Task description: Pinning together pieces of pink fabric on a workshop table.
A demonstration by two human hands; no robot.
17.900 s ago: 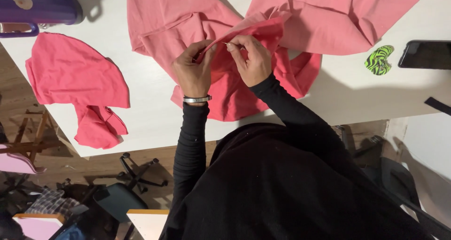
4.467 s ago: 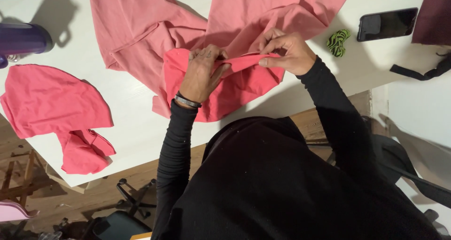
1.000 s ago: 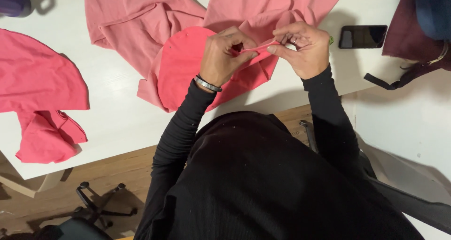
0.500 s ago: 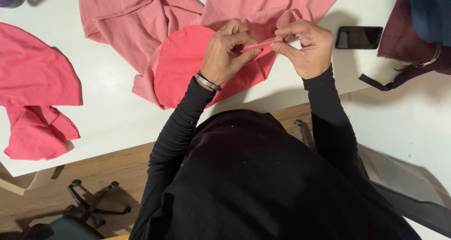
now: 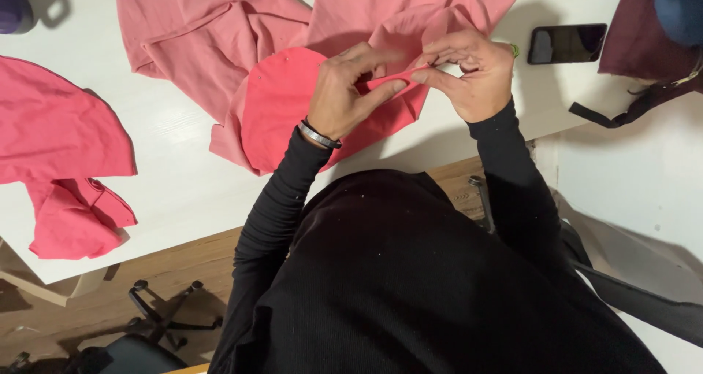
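**Head view: a fabric edge pinched between two hands**

Head camera, looking down: a narrow folded edge of the coral fabric piece [image 5: 293, 110] is held taut between both hands, just above the white worktop [image 5: 176, 191]. The left hand [image 5: 348, 88] is clenched on the edge with thumb and forefinger; the right hand [image 5: 469, 73] is pinched on the same edge just beside it — whether a pin is held there as well cannot be told, it is too small to see.

The step in hand is judged to be the folding or pinning of a hem along this edge. A steady pull, kept even between the two grips, would be called for so that the fold is not lost.

The held strip runs left to right across the view, slightly raised toward the right hand; its long axis lies along that line. The rest of the piece is spread flat on the worktop, over paler pink cloth [image 5: 205, 37]. A phone [image 5: 567, 43] lies apart to the right.
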